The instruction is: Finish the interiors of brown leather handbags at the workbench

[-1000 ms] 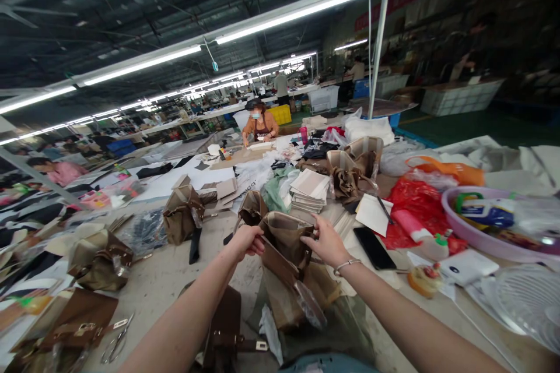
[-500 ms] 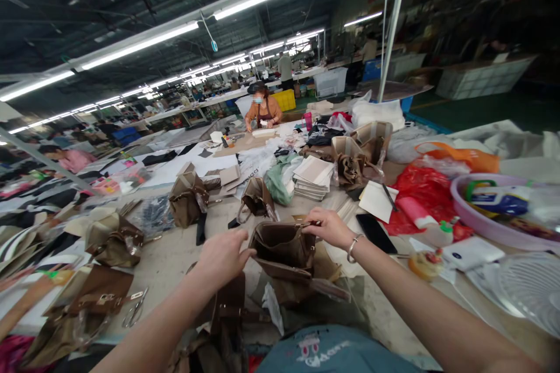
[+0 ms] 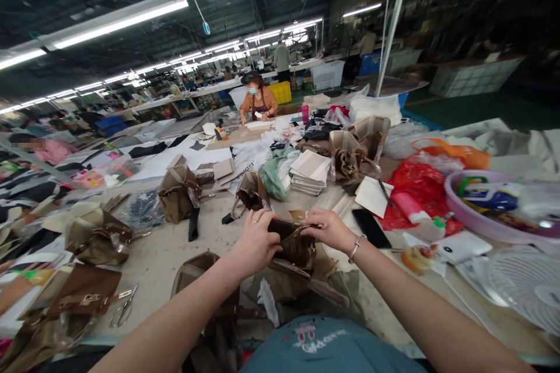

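Note:
A brown handbag (image 3: pixel 294 256) stands with its mouth up on the table in front of me. My left hand (image 3: pixel 259 239) pinches the bag's far left rim, the fingers curled over the edge. On the opposite side, my right hand (image 3: pixel 330 228), with a bracelet at the wrist, grips the right end of the same rim. Another brown bag (image 3: pixel 201 268) sits by my left forearm, partly hidden under it. Just beyond my hands is a smaller brown bag (image 3: pixel 251 189). A white scrap (image 3: pixel 268 302) hangs near the handbag's lower left.
More brown bags (image 3: pixel 178 189) stand to the left, near scissors (image 3: pixel 125 308). A stack of pale panels (image 3: pixel 310 172), a black phone (image 3: pixel 371 228), a purple basin (image 3: pixel 455 201) and a white fan (image 3: pixel 525 285) lie ahead and right. Across the table sits a co-worker (image 3: pixel 259 102).
My left hand has moved right and onto the handbag's rim, where it now grips. The mouth of the bag looks narrower. My right hand stays at the right end.

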`<state>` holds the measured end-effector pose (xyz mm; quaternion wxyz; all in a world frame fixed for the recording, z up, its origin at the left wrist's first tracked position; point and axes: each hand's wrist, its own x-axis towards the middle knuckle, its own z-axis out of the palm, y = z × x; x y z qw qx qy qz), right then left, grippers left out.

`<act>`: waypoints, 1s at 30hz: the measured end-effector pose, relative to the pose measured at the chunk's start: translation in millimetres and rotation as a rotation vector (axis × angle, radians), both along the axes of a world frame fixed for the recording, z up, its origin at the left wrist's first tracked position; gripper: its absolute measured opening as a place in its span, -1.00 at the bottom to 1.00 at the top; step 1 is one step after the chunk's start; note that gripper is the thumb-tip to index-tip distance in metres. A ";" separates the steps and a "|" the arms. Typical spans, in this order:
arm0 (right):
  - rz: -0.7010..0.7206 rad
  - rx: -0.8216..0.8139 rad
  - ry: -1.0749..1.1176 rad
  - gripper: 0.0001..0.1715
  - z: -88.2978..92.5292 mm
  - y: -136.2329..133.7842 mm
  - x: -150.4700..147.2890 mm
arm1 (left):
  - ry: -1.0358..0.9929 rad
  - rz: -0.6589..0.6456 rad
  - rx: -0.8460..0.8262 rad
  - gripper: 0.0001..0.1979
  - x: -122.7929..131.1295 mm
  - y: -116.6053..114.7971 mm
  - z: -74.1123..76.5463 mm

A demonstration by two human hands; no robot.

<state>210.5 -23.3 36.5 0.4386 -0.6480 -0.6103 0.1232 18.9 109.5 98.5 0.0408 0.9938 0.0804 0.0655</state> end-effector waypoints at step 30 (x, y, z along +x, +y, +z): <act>0.020 -0.114 -0.219 -0.71 12.6 37.4 -4.8 | -0.164 0.293 -0.288 -0.91 18.2 28.0 -24.9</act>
